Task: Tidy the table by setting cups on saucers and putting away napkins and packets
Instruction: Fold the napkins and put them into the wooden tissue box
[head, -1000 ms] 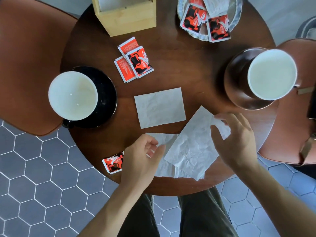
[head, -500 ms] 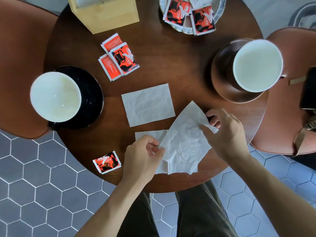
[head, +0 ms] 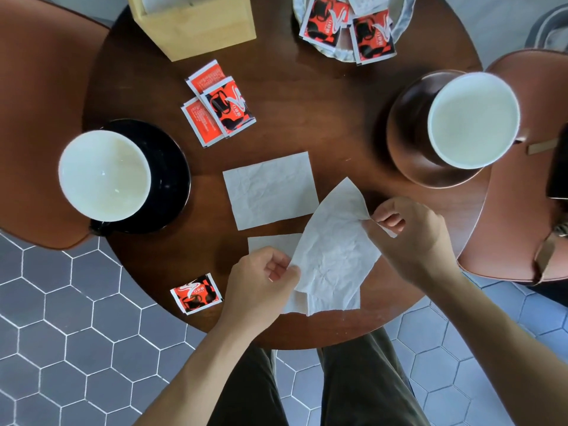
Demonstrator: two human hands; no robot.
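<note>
A round table [head: 322,124] holds two cups on saucers: one left [head: 104,176], one right [head: 473,118]. A wood box [head: 199,29] and a dish [head: 344,53] of packets sit at the far edge. Near the front, the left hand [head: 258,284] and right hand [head: 412,235] each pinch a crumpled napkin [head: 332,256].

A: What is seen of the table [head: 322,118]?

B: Dark wood, polished to a soft sheen. The box [head: 196,29] is made of pale, matt wood.

A: And the napkin [head: 335,250] being held?

B: Thin white paper, matt and creased. The packets [head: 219,103] are printed in red and black, slightly shiny.

A: The crockery?

B: Glazed and glossy: a black saucer [head: 172,167] and a brown saucer [head: 408,149].
</note>
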